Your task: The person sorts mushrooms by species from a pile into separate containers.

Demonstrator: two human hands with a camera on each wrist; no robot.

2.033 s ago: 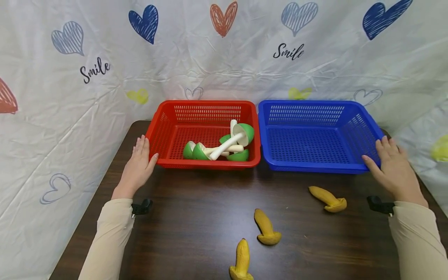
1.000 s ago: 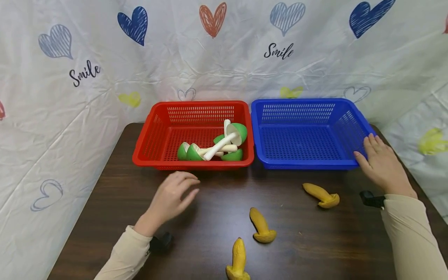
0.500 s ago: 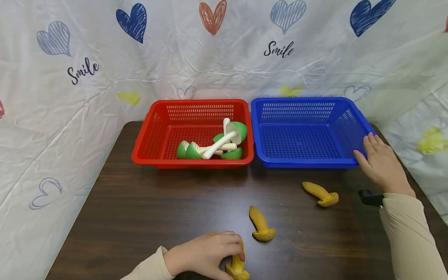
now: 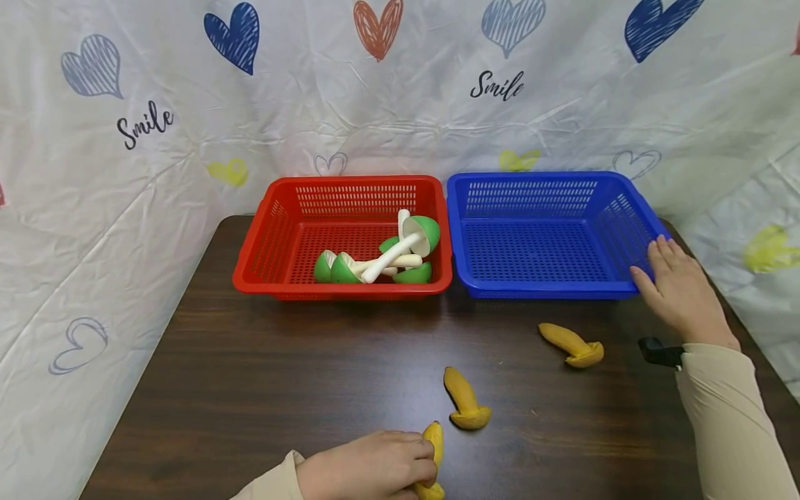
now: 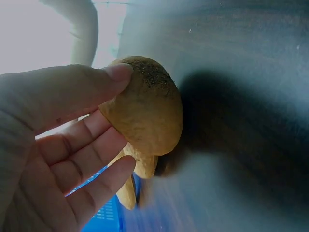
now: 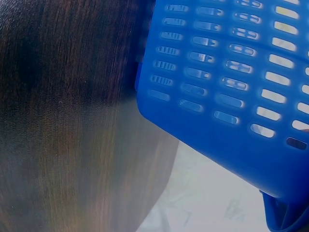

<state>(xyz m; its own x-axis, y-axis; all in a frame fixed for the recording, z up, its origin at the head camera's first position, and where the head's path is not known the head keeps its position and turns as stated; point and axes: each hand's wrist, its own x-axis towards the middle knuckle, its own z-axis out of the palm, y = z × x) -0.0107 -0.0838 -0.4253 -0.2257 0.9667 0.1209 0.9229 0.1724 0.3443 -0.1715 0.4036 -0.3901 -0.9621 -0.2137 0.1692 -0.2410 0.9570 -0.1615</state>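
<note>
Near the front edge of the head view, my left hand (image 4: 371, 467) pinches a yellow mushroom (image 4: 434, 439). In the left wrist view the thumb presses on its rounded cap (image 5: 152, 113), which has a dark patch, with the fingers on the other side. Just to the right lies a second yellow mushroom (image 4: 462, 399) on the table. A third yellow mushroom (image 4: 570, 344) lies before the blue basket (image 4: 544, 288). My right hand (image 4: 684, 295) rests with straight fingers against that basket's right rim; the right wrist view shows the basket's slotted side (image 6: 217, 87).
A red basket (image 4: 344, 289) stands at the back left, beside the blue one, with several green-capped, white-stemmed mushrooms (image 4: 390, 264) inside. The dark wooden table (image 4: 262, 375) ends at a white cloth (image 4: 337, 83) printed with hearts.
My left hand has left the red basket's side, come forward over the table and taken hold of the nearest yellow mushroom. My right hand has stayed at the blue basket.
</note>
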